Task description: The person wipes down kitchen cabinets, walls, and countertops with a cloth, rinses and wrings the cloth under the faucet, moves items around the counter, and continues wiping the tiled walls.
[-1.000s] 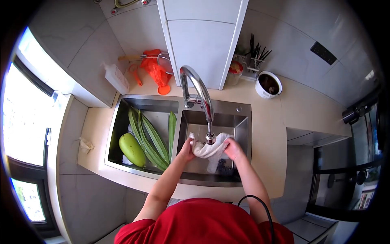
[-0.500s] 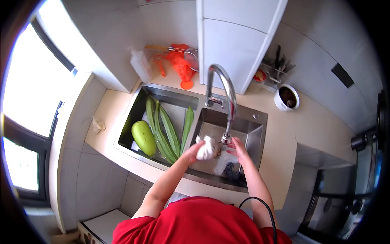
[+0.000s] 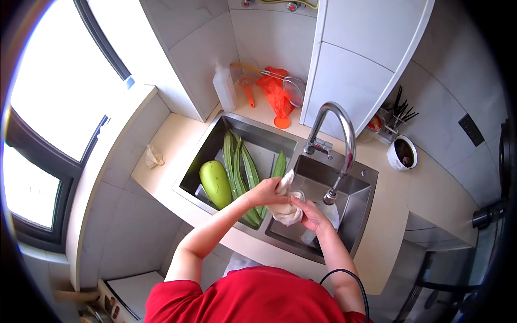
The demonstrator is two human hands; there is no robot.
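A bunched white cloth (image 3: 286,212) is between my two hands above the left part of the right sink basin (image 3: 308,171). My left hand (image 3: 266,192) has its fingers closed round the upper part of the cloth. From the right, my right hand (image 3: 311,214) grips the cloth's lower side. The chrome faucet (image 3: 349,141) arches over the basin, its spout just right of my right hand. Below, something whitish and translucent (image 3: 329,216) lies in the basin, partly hidden by my right hand.
The left basin (image 3: 265,129) holds a green gourd (image 3: 215,184) and several long ridged green vegetables (image 3: 250,167). Behind it stand a white bottle (image 3: 224,89) and a red bag (image 3: 276,96). A white bowl (image 3: 402,153) is at the right; a crumpled cloth (image 3: 154,156) lies left.
The stretched cloth was bunched in my left hand, and my right hand, open near the spout, has come back onto it. The view has turned, shifting the sink rightward.
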